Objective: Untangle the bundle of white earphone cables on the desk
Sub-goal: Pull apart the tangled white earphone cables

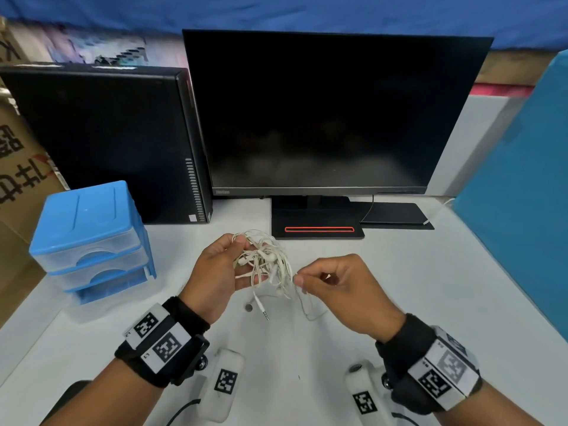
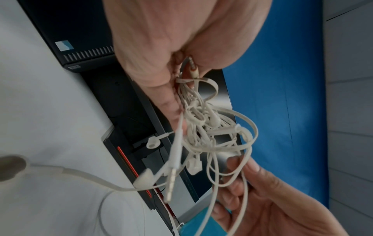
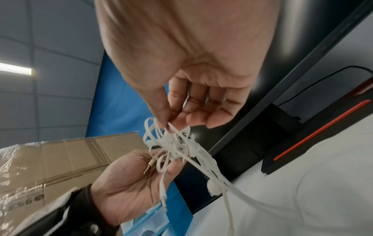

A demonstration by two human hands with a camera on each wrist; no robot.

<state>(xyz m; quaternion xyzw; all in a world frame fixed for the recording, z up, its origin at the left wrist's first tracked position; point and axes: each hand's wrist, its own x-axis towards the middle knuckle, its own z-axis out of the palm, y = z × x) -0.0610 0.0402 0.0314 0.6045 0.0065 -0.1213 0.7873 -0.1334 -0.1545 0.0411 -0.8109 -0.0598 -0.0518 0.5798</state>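
Observation:
The tangled bundle of white earphone cables (image 1: 267, 262) hangs above the white desk (image 1: 430, 287), between my two hands. My left hand (image 1: 238, 261) grips it from the left, thumb on top and fingers under the knot. My right hand (image 1: 299, 279) pinches a single strand at the bundle's right edge. One jack plug (image 1: 262, 312) dangles below, and a thin loop trails onto the desk. In the left wrist view the bundle (image 2: 210, 127) spills from my left hand (image 2: 177, 89) with an earbud (image 2: 143, 178) hanging. In the right wrist view my right hand (image 3: 167, 123) pinches strands, and a second jack plug (image 3: 148, 166) lies on my left palm.
A black monitor (image 1: 332, 112) on its stand base (image 1: 316, 230) stands right behind the hands. A black computer tower (image 1: 101, 142) and a blue drawer unit (image 1: 89, 238) are at the left. A blue partition (image 1: 522, 186) borders the right. Two white tagged devices (image 1: 226, 382) lie near the front edge.

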